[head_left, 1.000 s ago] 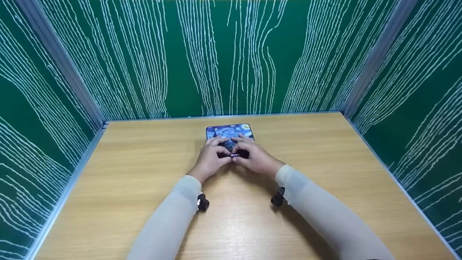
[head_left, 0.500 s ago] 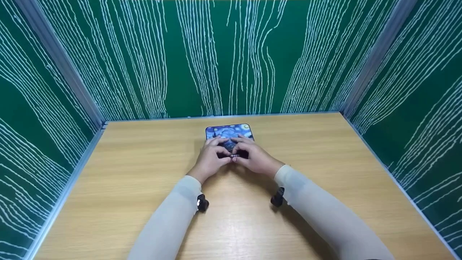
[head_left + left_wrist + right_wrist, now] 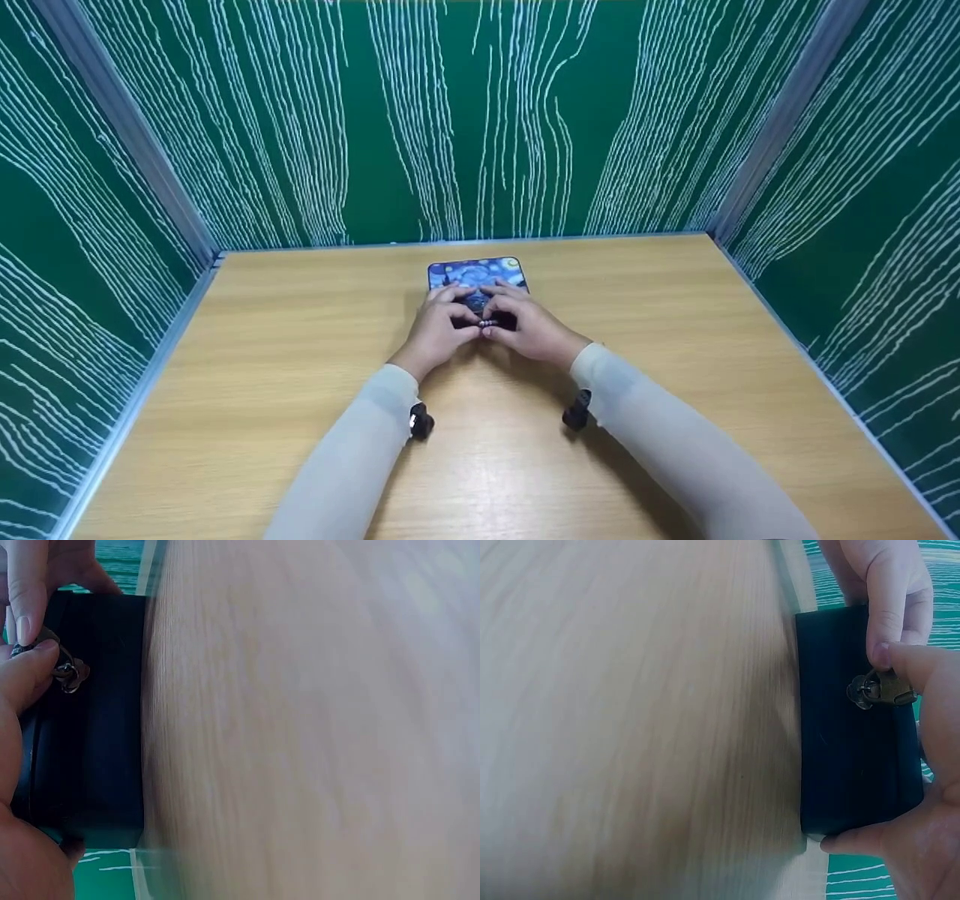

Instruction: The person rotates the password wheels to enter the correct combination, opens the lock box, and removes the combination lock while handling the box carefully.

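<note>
A box with a blue swirling night-sky picture on its lid [image 3: 476,276] stands on the table, towards its back edge. Its dark front [image 3: 97,742] faces me in both wrist views. A small brass-coloured padlock [image 3: 892,690] hangs from a metal hasp on that front. Pale marks show along the lock in the head view, too small to read. My left hand [image 3: 439,328] pinches the lock from the left between thumb and finger, other fingers over the lid. From the right, my right hand [image 3: 534,327] pinches it likewise, with one finger along the box's side. Fingertips partly hide the lock.
The wooden table [image 3: 300,360] spreads around the box on all sides. Green panels with white wavy lines [image 3: 390,135] stand behind and at both sides, joined by grey posts [image 3: 780,112]. A small dark camera [image 3: 421,421] sits on each wrist.
The padlock's pale marks look slightly shifted between my fingertips. Both hands and the box keep their places.
</note>
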Demonstrator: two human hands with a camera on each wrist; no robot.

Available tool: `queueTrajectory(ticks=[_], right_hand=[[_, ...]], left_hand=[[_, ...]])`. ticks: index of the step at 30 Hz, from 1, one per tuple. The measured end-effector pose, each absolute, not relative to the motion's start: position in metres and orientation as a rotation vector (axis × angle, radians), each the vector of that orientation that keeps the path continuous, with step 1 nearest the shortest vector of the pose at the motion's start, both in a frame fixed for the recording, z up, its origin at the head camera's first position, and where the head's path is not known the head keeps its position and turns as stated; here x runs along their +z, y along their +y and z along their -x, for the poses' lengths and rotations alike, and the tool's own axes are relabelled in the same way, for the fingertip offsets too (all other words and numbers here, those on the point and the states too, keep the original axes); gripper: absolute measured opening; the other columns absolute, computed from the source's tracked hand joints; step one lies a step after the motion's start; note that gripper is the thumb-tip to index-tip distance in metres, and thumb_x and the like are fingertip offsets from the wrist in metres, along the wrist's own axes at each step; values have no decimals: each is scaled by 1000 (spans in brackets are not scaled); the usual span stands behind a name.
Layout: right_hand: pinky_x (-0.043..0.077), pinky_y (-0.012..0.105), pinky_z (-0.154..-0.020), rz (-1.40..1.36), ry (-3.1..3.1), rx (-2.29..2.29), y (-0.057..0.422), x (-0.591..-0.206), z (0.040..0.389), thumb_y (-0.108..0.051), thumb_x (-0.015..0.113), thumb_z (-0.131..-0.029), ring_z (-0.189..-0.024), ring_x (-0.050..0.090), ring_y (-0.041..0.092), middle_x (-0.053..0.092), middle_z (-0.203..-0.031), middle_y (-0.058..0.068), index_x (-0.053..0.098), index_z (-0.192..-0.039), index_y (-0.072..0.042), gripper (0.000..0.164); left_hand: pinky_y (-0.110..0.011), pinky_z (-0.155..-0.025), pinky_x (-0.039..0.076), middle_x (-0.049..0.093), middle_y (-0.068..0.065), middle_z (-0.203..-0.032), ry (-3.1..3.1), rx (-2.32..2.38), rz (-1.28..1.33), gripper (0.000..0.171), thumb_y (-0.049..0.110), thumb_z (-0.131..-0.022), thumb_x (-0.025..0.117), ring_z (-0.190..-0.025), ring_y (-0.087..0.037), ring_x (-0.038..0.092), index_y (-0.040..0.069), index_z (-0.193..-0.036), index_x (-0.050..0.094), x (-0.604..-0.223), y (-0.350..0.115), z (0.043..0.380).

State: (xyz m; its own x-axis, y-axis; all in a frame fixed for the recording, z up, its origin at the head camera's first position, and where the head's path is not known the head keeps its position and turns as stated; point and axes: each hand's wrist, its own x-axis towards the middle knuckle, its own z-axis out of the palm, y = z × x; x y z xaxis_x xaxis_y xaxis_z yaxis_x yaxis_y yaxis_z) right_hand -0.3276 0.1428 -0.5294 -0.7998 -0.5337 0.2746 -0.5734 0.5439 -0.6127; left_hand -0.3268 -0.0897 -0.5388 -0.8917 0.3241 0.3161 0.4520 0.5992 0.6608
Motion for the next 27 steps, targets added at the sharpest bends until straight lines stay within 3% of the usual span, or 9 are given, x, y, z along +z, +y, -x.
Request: queueTrajectory(ticks=[9, 19, 27], right_hand=[[19, 72, -140, -979, -2686, 1134, 140, -530, 327, -19, 80, -107, -174, 27, 50, 53, -176, 16, 75, -114, -11, 12], [16, 72, -140, -963, -2717, 1140, 142, -529, 326, -22, 80, -107, -175, 25, 47, 51, -178, 12, 76, -111, -16, 8], [17, 73, -140, -967, -2727, 1125, 142, -528, 327, -24, 81, -107, -175, 23, 48, 49, -179, 11, 75, -117, -15, 15]], left_hand=[[-58, -139, 30, 67, -4, -164, -2651, -1150, 674, 9, 20, -95, 92, -165, -37, 43, 12, -101, 91, -538, -92, 324], [-59, -140, 28, 64, -1, -167, -2686, -1150, 650, 9, 22, -96, 92, -167, -34, 40, 15, -102, 91, -539, -91, 325], [-57, -141, 27, 62, 1, -169, -2725, -1156, 626, 6, 19, -97, 91, -169, -33, 37, 15, -101, 90, -537, -91, 328]])
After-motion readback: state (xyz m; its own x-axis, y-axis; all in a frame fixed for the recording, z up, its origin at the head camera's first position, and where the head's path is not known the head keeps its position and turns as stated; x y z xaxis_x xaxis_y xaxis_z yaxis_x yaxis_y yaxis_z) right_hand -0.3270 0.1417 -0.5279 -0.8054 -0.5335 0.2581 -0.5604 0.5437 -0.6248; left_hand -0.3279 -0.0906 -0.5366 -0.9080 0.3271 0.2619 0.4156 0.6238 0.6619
